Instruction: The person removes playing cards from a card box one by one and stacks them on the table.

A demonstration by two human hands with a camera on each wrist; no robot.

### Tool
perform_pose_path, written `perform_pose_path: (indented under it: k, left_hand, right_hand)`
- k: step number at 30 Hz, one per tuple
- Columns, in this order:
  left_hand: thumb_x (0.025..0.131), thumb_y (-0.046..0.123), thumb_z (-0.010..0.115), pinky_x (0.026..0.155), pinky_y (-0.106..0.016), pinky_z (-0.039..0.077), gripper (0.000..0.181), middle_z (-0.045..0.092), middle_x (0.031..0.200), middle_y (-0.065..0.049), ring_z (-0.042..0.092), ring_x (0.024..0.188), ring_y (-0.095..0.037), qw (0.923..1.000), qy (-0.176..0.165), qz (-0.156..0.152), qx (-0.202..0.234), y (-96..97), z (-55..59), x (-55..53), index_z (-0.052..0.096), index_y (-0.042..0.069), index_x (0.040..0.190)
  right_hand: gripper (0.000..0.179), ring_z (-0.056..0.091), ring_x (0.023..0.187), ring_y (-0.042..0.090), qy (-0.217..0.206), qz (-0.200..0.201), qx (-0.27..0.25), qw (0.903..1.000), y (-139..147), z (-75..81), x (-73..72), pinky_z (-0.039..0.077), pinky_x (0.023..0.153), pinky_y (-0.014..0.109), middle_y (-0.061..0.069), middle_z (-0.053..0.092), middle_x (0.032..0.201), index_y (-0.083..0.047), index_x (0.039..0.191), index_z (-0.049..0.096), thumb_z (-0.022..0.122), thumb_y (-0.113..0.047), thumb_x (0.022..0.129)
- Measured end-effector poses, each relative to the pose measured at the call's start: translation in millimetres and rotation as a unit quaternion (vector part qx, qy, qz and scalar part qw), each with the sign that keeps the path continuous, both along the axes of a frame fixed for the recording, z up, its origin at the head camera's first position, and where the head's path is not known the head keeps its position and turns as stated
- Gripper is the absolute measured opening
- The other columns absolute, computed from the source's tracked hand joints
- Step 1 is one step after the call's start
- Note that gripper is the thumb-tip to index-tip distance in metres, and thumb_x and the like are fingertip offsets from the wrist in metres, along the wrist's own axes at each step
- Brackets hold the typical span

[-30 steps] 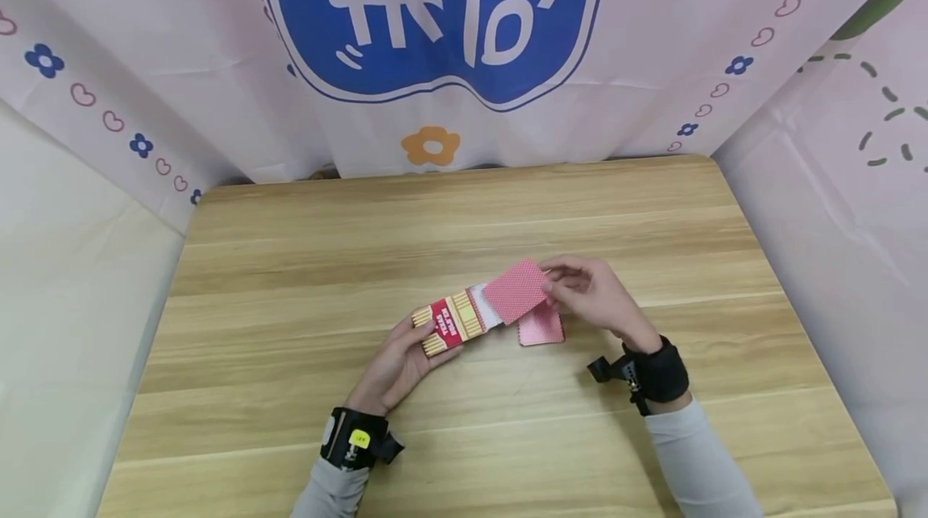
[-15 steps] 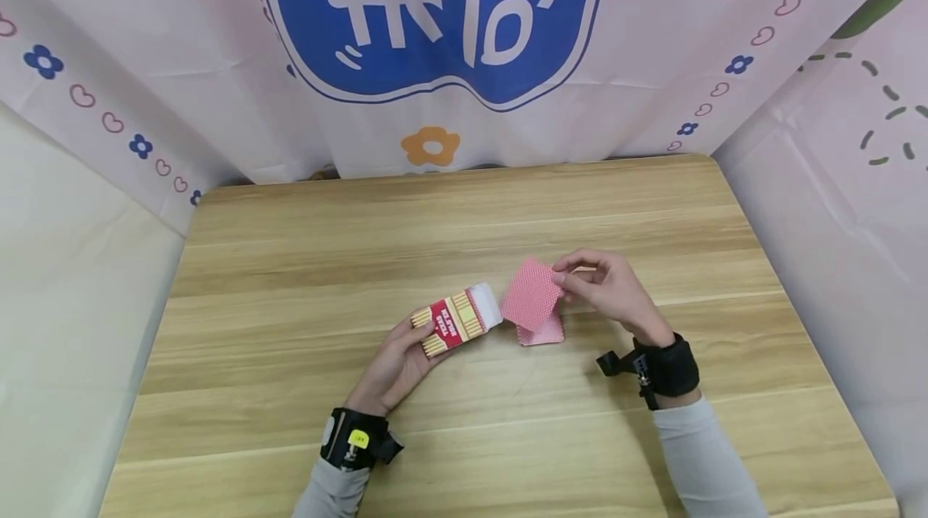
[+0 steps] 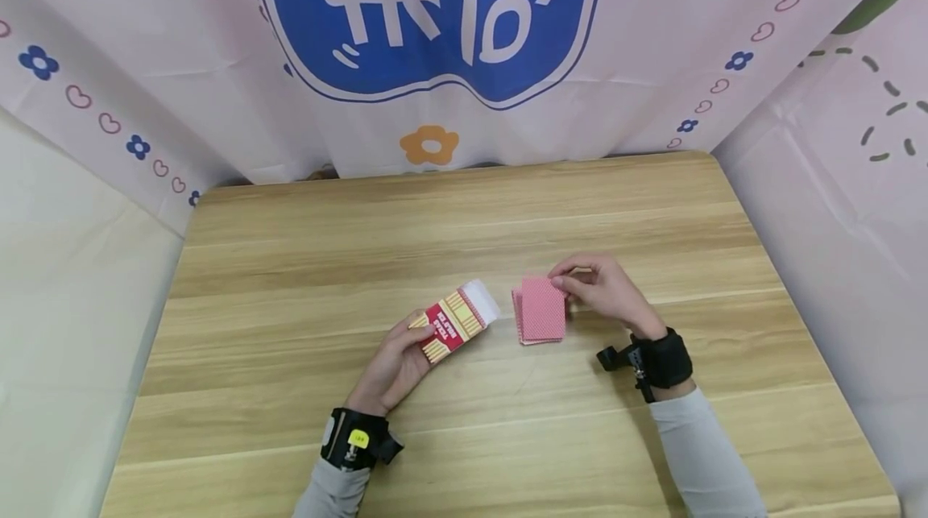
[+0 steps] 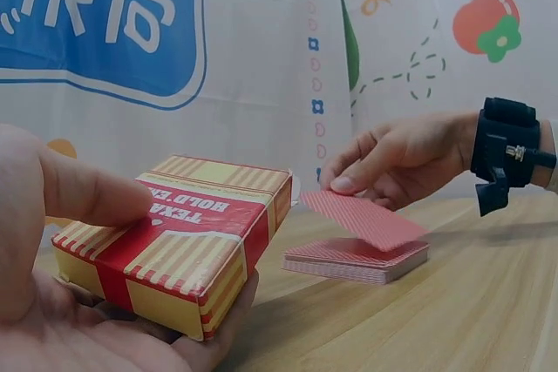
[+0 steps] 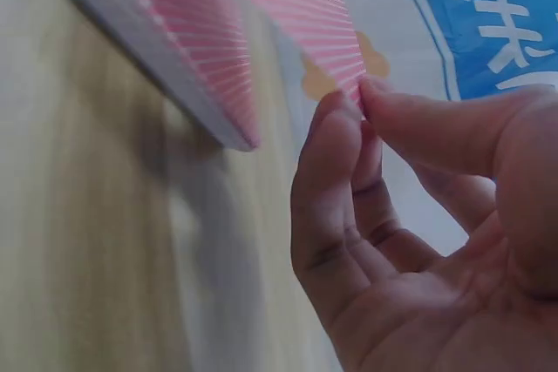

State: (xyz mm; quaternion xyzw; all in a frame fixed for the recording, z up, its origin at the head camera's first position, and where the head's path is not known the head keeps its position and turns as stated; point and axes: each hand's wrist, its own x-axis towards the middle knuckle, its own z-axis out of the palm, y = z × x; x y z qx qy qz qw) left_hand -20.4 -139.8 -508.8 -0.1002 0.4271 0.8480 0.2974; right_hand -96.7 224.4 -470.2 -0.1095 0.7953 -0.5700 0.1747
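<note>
My left hand (image 3: 395, 365) grips a red and yellow striped card box (image 3: 453, 321), thumb on its printed face and fingers beneath. The box's white flap (image 3: 482, 302) stands open toward the right. My right hand (image 3: 598, 288) pinches one corner of a red-backed playing card (image 4: 375, 222) between thumb and forefinger. That card tilts down over a squared deck of playing cards (image 4: 349, 266) lying on the table, its near end right at the deck's top. In the right wrist view, the pinched card (image 5: 292, 15) bends slightly above the deck (image 5: 192, 50).
The wooden table (image 3: 464, 453) extends on all sides of the deck. A printed curtain (image 3: 181, 35) hangs along its back edge, and pale cloth walls (image 3: 819, 204) flank both sides. Each wrist wears a black camera strap (image 3: 667, 358).
The right hand has drawn the card rightward, away from the box, and turned it to line up over the deck. The left hand still holds the box, now tilted slightly more.
</note>
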Motion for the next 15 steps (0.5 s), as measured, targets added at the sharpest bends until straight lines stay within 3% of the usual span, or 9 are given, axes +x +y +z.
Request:
perform_pose_path:
  k: [6, 15]
  left_hand:
    - [0.109, 0.011, 0.051, 0.116, -0.035, 0.052, 0.052, 0.045, 0.157, -0.013, 0.056, 0.140, -0.020, 1.0000, 0.003, -0.007, 0.004, -0.4, 0.7, -0.2, 0.031, 0.003, 0.157]
    - [0.111, 0.013, 0.050, 0.116, -0.033, 0.052, 0.051, 0.048, 0.155, -0.012, 0.057, 0.139, -0.020, 0.9999, 0.006, -0.010, 0.009, -1.0, -1.2, -0.4, 0.032, 0.003, 0.157]
  right_hand:
    - [0.012, 0.074, 0.086, 0.019, 0.015, -0.003, 0.034, 0.9993, -7, -8.1, -0.6, 0.064, 0.070, 0.030, 0.020, 0.076, 0.109, 0.000, 0.111, 0.078, 0.072, -0.003, 0.101]
    - [0.008, 0.065, 0.083, 0.021, 0.095, -0.027, 0.126, 0.9871, -18, -17.8, 2.6, 0.055, 0.067, 0.023, 0.013, 0.072, 0.100, -0.004, 0.104, 0.081, 0.075, -0.004, 0.099]
